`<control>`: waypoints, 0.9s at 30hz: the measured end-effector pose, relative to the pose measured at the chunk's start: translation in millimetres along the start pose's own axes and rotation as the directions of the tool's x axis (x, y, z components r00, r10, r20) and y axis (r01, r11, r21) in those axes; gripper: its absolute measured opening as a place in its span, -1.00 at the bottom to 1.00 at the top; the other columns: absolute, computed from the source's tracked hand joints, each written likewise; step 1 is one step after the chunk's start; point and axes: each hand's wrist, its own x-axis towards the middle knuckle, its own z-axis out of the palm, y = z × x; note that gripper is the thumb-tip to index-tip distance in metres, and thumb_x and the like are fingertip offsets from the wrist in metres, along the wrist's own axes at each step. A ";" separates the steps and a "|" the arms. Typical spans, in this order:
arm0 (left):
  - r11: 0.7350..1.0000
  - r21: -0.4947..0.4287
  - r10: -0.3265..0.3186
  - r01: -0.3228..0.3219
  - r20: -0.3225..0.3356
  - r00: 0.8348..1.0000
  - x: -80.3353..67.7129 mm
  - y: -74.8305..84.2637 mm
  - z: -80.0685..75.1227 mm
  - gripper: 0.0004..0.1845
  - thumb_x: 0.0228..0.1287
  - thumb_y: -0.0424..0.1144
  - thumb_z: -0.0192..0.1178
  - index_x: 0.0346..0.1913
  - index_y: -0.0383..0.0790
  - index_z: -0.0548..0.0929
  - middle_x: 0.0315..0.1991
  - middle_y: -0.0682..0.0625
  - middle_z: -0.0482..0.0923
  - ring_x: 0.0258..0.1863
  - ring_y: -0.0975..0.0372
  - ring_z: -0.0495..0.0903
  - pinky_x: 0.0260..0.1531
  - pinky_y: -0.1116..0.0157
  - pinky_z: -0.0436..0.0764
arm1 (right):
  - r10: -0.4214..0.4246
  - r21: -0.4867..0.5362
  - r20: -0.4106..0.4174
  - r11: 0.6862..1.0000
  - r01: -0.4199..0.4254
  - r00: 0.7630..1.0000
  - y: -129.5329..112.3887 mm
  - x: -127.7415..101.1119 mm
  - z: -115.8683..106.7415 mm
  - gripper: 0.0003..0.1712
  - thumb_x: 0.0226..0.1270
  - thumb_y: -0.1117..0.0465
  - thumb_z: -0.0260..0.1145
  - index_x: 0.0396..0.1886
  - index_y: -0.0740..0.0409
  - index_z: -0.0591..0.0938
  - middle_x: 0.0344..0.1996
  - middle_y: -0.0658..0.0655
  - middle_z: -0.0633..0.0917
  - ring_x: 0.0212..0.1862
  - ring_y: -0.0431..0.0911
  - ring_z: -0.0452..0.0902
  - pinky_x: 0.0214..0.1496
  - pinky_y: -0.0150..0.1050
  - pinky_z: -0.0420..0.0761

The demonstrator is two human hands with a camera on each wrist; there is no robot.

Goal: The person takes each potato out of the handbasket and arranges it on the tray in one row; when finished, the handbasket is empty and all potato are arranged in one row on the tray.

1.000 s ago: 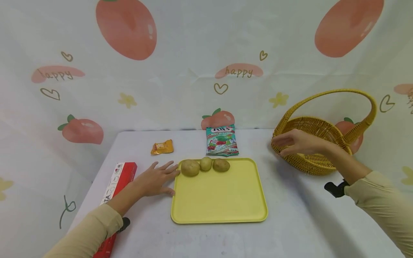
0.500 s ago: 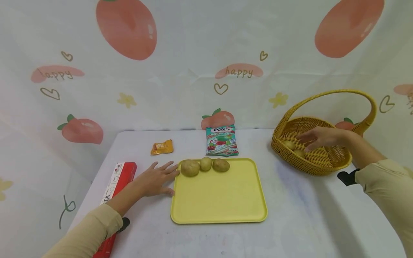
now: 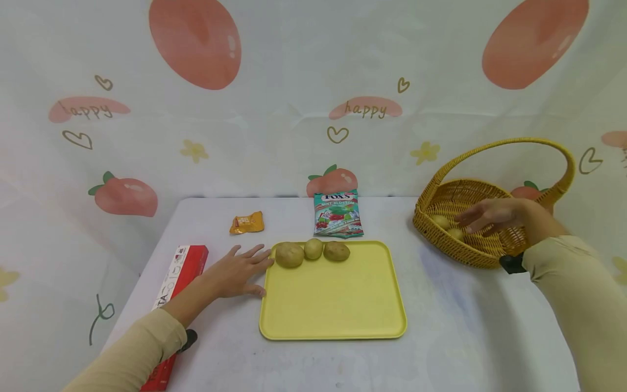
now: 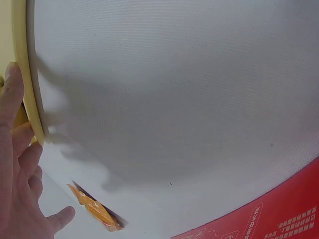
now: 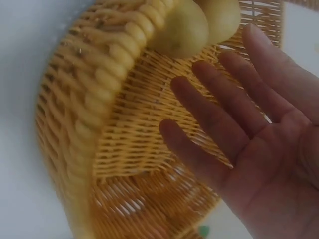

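My left hand point(image 3: 236, 274) lies with spread fingers at the left rim of the yellow tray point(image 3: 338, 305). Along the tray's back edge sit a large potato point(image 3: 289, 255), a small round potato point(image 3: 313, 249) and an oval potato point(image 3: 337, 251). Over the wicker basket point(image 3: 458, 251) at the right hovers my right hand point(image 3: 497, 215), its fingers loosely extended and nothing in its grasp. Two potatoes rest inside the basket near its left side; the right wrist view shows the nearer potato point(image 5: 182, 32) and the farther potato point(image 5: 222, 20) just beyond my fingertips.
Behind the tray stands a green candy bag point(image 3: 338, 214). An orange wrapped snack point(image 3: 247, 223) lies back left, and a long red box point(image 3: 188, 272) lies beside my left forearm. The basket's tall handle point(image 3: 509, 141) arches above the right hand's area. A printed curtain hangs behind the table.
My right hand has moved right from the basket's left rim to over its inside, uncovering the two potatoes there, and its forearm has swung back slightly left. My left hand stays put.
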 end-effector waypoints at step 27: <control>1.000 -0.002 0.001 -0.001 -0.008 1.000 -1.6 0.0 -0.1 -0.10 0.19 0.37 0.19 0.48 -0.09 0.36 0.52 -0.09 0.20 0.53 -0.06 0.07 0.33 -0.33 0.14 | 0.058 0.049 -0.073 0.997 -0.055 0.996 8.0 22.5 10.8 -0.22 0.48 0.22 0.24 0.39 0.68 0.13 0.01 0.12 0.67 0.05 -0.01 0.63 0.15 -0.01 0.61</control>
